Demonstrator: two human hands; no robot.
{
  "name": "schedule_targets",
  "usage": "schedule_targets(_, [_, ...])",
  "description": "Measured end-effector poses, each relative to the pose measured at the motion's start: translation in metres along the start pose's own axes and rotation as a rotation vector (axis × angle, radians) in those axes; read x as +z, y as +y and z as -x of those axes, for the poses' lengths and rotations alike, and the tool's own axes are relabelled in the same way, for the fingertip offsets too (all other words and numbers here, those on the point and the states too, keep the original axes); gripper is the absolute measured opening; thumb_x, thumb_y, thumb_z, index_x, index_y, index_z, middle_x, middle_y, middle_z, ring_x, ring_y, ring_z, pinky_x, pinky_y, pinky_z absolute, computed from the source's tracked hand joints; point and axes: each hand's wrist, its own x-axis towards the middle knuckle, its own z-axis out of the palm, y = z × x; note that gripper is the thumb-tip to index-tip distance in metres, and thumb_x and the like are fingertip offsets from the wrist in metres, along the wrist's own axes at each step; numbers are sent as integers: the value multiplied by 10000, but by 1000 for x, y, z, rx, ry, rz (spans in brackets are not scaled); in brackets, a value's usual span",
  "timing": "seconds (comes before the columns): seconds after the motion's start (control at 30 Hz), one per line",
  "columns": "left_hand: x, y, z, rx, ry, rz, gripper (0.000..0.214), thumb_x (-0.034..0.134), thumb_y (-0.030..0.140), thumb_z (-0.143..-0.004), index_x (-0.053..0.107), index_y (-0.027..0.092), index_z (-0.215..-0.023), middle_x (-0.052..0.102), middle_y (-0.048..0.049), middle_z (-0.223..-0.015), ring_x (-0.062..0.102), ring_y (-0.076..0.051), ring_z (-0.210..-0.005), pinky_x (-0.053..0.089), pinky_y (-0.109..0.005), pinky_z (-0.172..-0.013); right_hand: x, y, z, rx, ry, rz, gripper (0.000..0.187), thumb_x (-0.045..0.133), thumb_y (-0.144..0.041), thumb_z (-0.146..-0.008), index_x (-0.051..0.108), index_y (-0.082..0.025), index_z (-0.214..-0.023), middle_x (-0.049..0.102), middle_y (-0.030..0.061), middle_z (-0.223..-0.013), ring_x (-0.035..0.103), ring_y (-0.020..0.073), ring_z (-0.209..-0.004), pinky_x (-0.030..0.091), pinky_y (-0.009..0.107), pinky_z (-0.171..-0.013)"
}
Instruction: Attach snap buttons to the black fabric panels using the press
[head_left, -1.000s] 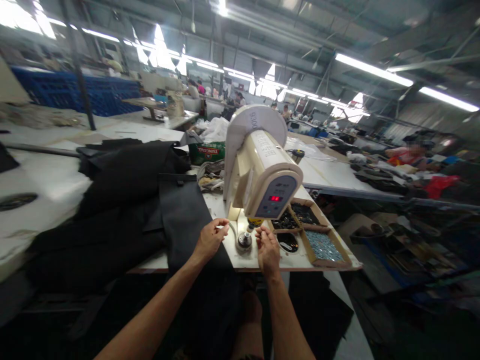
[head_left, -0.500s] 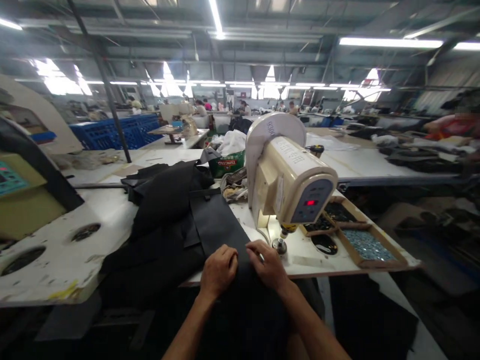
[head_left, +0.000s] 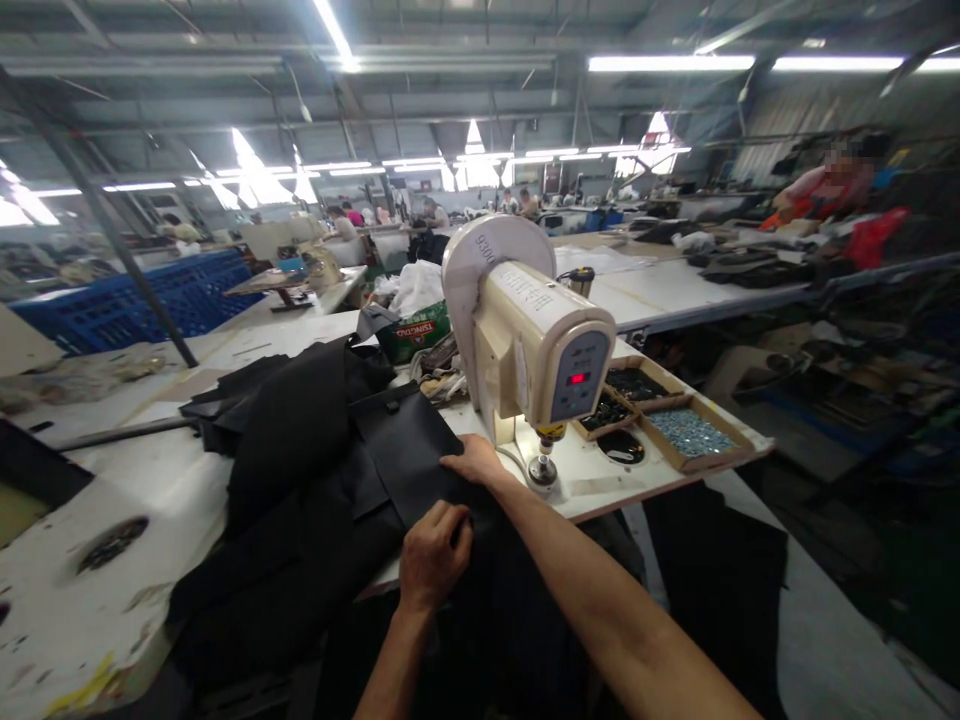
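A smooth black panel of leather-like material (head_left: 409, 450) lies over a heap of dark cloth (head_left: 289, 480) and hangs off the table's front edge. My left hand (head_left: 435, 558) is closed at its near part, fingers curled in and the fingertips hidden. Farther up, my right hand (head_left: 476, 463) grips the panel's right edge, fingers pointing left. Just right of that hand stands a cream fastening machine (head_left: 544, 330) with a red lit display. Its round metal lower die (head_left: 543, 472) has nothing on it.
Cardboard trays right of the machine hold small dark parts and silvery blue fasteners (head_left: 690, 432). A round hole (head_left: 621, 447) is beside them. Behind the cloth sits a green bag (head_left: 416, 335). Another white table (head_left: 67, 560) with a hole is at left. A person (head_left: 829, 185) works far right.
The view has swung right. My right hand has moved from beside the lower die, up and left along the panel's edge. My left hand stays curled at the near part.
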Motion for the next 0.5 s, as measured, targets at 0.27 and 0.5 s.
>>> schedule_targets(0.27, [-40,4,-1,-11,508,145,138,607,279,-963,676,272,-1082,690,-40,-1012,675,-228,-877,530,-372,-824,-81,-8,54,-115,-87,-122,207,836,-378,-740,800,-218,-866,757,-13,-753,672,180,-664,461,242,-568])
schedule_targets(0.5, [-59,33,-77,187,-78,362,421,649,480,-935,626,308,-1319,700,-56,-1205,695,-229,-1023,543,-343,-937,-163,4,122,-61,-482,-137,296,762,-479,-829,773,-186,-874,690,-20,-721,582,153,-626,409,226,-538])
